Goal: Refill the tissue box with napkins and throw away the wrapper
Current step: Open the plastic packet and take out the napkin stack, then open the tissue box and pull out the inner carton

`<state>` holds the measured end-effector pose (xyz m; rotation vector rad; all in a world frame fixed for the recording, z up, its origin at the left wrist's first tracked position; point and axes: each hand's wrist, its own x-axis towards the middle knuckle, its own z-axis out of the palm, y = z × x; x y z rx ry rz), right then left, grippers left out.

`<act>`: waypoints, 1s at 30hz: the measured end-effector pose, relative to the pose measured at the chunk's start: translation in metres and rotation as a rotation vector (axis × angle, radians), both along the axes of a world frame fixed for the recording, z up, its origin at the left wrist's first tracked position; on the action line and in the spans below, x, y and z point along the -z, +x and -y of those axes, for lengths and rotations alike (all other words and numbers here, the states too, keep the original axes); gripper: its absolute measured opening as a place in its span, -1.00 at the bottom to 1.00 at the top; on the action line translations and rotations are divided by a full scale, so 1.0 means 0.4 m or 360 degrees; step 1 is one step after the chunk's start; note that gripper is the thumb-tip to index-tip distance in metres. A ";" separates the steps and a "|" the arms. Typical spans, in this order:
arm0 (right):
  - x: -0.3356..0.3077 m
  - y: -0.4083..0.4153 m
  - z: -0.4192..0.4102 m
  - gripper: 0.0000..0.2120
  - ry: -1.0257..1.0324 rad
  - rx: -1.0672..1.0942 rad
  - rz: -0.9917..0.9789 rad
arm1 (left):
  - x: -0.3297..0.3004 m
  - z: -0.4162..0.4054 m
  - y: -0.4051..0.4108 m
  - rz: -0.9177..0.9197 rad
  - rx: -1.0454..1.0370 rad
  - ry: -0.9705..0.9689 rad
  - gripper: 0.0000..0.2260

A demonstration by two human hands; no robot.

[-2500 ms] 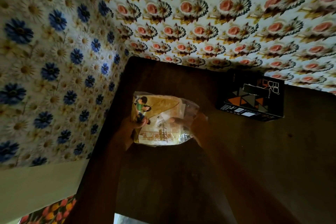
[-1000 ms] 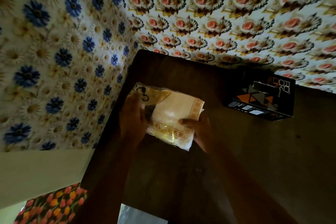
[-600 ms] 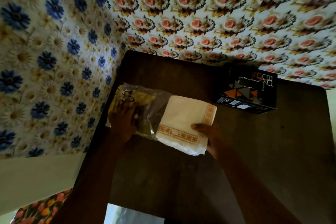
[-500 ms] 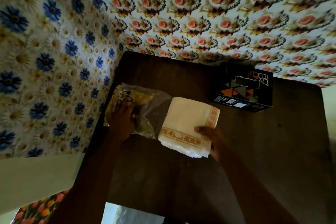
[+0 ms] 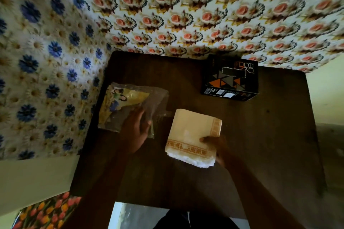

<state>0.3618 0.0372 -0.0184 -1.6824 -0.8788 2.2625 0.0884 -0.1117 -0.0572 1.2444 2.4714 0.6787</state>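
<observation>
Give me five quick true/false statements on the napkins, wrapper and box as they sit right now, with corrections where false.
1. The napkin stack is fully out of the wrapper. True.
2. The right hand holds the stack at its near right corner. True.
3. The left hand is lifted clear of the wrapper. False: it rests on the wrapper, on the table.
4. The stack is already inside the tissue box. False: the box stands apart from the stack, at the table's far edge.
5. The wrapper lies to the right of the stack. False: it lies to its left, by the table's left edge.
</observation>
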 end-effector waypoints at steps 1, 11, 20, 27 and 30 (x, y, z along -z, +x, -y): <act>0.004 -0.004 0.001 -0.68 -0.0002 0.0000 0.0009 | 0.019 0.011 0.002 -0.0042 0.0055 -0.0148 -0.40; -0.007 -0.007 -0.035 -0.61 0.0190 -0.0485 0.0367 | 0.001 -0.009 -0.009 -0.0054 0.0031 -0.0443 -0.38; -0.080 0.053 -0.069 -0.79 0.0695 -0.0562 0.0897 | -0.148 -0.135 0.167 0.0065 0.0007 0.0244 -0.72; -0.124 0.088 -0.176 -0.93 0.1007 -0.0110 0.0739 | -0.178 -0.359 0.274 0.0499 0.0078 0.0304 -0.65; -0.098 0.091 -0.265 -0.82 0.1028 0.0104 0.0834 | -0.190 -0.472 0.295 0.0622 0.0040 0.0243 -0.57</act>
